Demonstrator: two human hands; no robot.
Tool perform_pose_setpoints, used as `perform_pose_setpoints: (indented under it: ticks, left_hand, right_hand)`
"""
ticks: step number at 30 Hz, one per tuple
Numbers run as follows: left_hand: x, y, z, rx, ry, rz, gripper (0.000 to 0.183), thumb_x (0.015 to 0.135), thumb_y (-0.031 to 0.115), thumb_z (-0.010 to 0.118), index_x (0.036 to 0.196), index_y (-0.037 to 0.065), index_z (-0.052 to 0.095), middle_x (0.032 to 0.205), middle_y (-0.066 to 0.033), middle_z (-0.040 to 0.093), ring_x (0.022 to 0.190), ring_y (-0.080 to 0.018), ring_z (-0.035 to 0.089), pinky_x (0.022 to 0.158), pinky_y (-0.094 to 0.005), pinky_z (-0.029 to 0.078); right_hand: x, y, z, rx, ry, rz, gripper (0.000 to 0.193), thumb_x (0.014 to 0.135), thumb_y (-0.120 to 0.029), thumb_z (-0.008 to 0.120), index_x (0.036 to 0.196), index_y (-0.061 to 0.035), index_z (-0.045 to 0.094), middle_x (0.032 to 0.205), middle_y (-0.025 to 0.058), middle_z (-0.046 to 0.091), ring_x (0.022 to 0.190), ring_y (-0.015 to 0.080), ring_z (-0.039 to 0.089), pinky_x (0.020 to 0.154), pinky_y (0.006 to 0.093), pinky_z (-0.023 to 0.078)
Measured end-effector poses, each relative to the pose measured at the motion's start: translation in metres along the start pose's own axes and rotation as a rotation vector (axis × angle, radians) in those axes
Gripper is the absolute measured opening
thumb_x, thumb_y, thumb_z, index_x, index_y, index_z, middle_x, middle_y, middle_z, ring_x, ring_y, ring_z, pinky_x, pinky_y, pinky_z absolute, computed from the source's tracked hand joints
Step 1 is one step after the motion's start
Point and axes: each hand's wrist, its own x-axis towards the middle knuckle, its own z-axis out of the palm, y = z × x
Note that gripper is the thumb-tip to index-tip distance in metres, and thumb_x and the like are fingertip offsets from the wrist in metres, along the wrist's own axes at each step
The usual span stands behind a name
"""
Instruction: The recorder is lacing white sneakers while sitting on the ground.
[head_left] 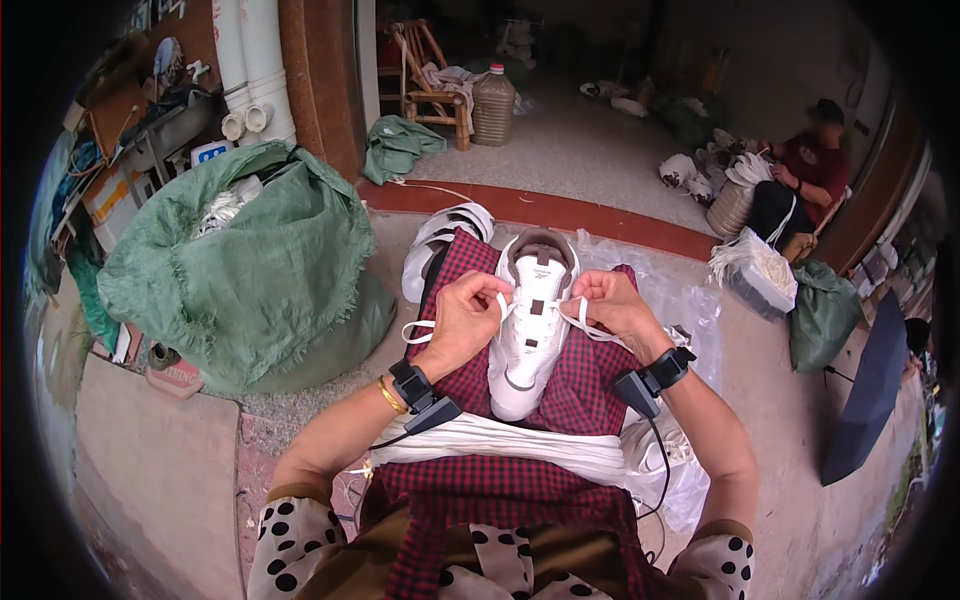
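A white sneaker (pixel 522 365) lies on the red-and-black checked cloth (pixel 590 385) over my lap, its toe toward me and its tongue and opening away. To the left of the shoe, my left hand (pixel 463 318) pinches a white shoelace (pixel 417 332), whose loose end sticks out past the wrist. My right hand (pixel 622 310) grips lace at the shoe's right side, and that strand trails down under the palm. Both sets of fingertips are close to the upper eyelets. A bundle of white laces (pixel 490 440) stretches across my lap below the toe.
White shoes (pixel 440 240) stand beyond my lap at the left. A large green sack (pixel 240 270) holds white material. Clear plastic sheeting (pixel 690 300) lies at the right, near a container of white laces (pixel 760 272). A person (pixel 810 165) sits farther back among shoes.
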Motion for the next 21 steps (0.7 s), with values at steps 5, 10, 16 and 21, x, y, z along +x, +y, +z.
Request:
perform_pose_setpoints:
  ticks: [5, 10, 16, 21]
  left_hand:
    - [0.009, 0.015, -0.007, 0.067, -0.204, -0.091, 0.034, 0.08, -0.009, 0.062, 0.112, 0.003, 0.066, 0.079, -0.0031, 0.065, 0.068, -0.0059, 0.059, 0.057, -0.0203, 0.046]
    - [0.042, 0.053, -0.034, 0.458, -0.608, 0.082, 0.046, 0.077, -0.006, 0.063, 0.122, 0.003, 0.062, 0.08, -0.009, 0.064, 0.071, -0.0192, 0.065, 0.067, -0.0306, 0.053]
    - [0.074, 0.074, -0.035, 0.735, -0.884, 0.372, 0.04, 0.076, 0.006, 0.074, 0.112, 0.006, 0.057, 0.114, -0.0137, 0.047, 0.099, -0.0354, 0.059, 0.083, -0.0447, 0.051]
    - [0.095, 0.084, -0.024, 0.848, -1.101, 0.334, 0.033, 0.071, -0.001, 0.068, 0.103, 0.004, 0.062, 0.104, -0.0134, 0.051, 0.105, -0.0338, 0.057, 0.087, -0.0421, 0.049]
  right_hand:
    - [-0.002, 0.005, -0.002, -0.112, 0.003, -0.051, 0.027, 0.076, -0.006, 0.08, 0.088, -0.0082, 0.056, 0.072, -0.0029, 0.062, 0.063, 0.004, 0.056, 0.054, 0.0218, 0.043]
    - [-0.013, -0.029, 0.004, -0.941, 0.009, -0.587, 0.041, 0.067, -0.006, 0.08, 0.103, -0.005, 0.061, 0.084, 0.0096, 0.059, 0.083, 0.0257, 0.06, 0.069, 0.0353, 0.05]
    - [0.008, -0.047, 0.007, -1.298, -0.317, -0.855, 0.021, 0.06, -0.002, 0.076, 0.079, -0.0023, 0.067, 0.096, 0.0112, 0.058, 0.104, 0.031, 0.054, 0.08, 0.0415, 0.051]
    - [0.021, -0.054, 0.001, -1.38, -0.438, -0.719, 0.022, 0.058, -0.006, 0.078, 0.077, -0.0021, 0.069, 0.091, 0.0116, 0.064, 0.103, 0.0313, 0.056, 0.076, 0.0418, 0.052]
